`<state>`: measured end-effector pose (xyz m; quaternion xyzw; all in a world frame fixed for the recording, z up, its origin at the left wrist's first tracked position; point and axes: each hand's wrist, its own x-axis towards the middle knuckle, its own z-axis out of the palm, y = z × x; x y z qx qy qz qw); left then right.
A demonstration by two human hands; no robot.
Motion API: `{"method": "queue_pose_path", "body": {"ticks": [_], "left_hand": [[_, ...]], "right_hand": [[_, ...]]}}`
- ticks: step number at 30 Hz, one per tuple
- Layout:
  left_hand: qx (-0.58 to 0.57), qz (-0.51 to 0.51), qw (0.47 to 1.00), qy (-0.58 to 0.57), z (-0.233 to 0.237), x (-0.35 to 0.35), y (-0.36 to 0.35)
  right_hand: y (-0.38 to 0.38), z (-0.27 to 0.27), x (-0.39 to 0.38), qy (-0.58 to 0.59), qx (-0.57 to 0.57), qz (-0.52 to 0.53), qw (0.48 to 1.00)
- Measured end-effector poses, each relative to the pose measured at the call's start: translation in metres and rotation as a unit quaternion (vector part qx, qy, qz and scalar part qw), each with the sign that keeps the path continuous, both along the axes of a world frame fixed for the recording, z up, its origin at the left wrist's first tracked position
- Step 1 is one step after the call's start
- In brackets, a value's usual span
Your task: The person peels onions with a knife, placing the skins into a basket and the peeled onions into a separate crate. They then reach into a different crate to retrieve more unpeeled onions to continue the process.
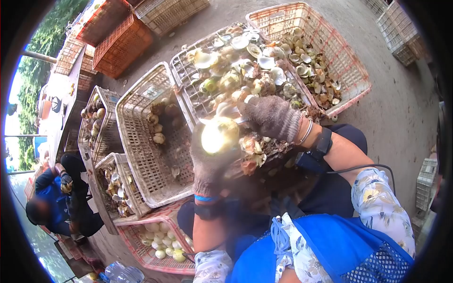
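Observation:
My left hand [207, 165], in a grey-brown knit glove, is wrapped round a pale onion [220, 135] that glares in bright light. Against the onion's upper side is my gloved right hand [271, 118], its fingers closed on what looks like a small knife [231, 113]; the blade is blurred and mostly hidden. Both hands are over the near edge of an upturned slatted crate [188, 101] covered with onion ends, skins and several whole onions. Dry skins [252, 146] lie just under my right hand.
A red-and-white crate [351, 70] at upper right holds onion trimmings. Left of my hands, a deep crate [137, 141] holds several unpeeled onions. Below it, a pink crate [155, 220] holds peeled onions. A person in blue [47, 188] sits at far left, near stacked crates.

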<state>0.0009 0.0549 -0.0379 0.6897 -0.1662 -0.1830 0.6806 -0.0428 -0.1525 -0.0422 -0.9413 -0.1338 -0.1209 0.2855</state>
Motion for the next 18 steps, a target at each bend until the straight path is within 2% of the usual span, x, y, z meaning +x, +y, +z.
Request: {"method": "queue_pose_path", "body": {"ticks": [1,2,5,6,7,9,11,13,15,18], "left_hand": [[0.009,0.000,1.000,-0.003,0.004,0.000,-0.001],[0.010,0.000,1.000,-0.002,0.008,0.000,-0.001],[0.015,0.000,1.000,0.013,0.014,0.000,-0.003],[0.034,-0.017,0.999,-0.008,0.015,0.001,-0.002],[0.050,-0.032,0.998,-0.028,0.015,0.000,-0.002],[0.005,-0.034,0.999,-0.030,0.006,0.001,0.000],[0.014,-0.017,0.996,-0.091,-0.002,0.003,0.005],[0.003,-0.026,0.995,-0.095,0.008,0.003,0.002],[0.004,0.018,1.000,-0.005,0.016,0.000,-0.001],[0.010,0.015,0.999,0.028,0.023,0.001,-0.005]], "right_hand": [[0.001,0.001,-0.001,0.010,0.008,0.001,1.000],[0.005,0.004,-0.004,0.023,-0.043,0.010,0.999],[0.011,0.011,-0.004,-0.023,-0.042,0.022,0.999],[0.007,0.001,0.003,-0.002,-0.030,0.018,0.999],[-0.003,0.005,0.005,0.027,0.004,0.023,0.999],[-0.017,-0.010,0.022,0.212,-0.101,-0.105,0.966],[-0.018,-0.018,0.016,0.208,-0.069,-0.137,0.966],[-0.010,-0.004,0.006,0.109,0.037,-0.131,0.985],[-0.001,0.010,0.000,0.115,0.020,-0.111,0.987],[0.003,0.022,-0.007,0.043,0.047,-0.014,0.998]]}}
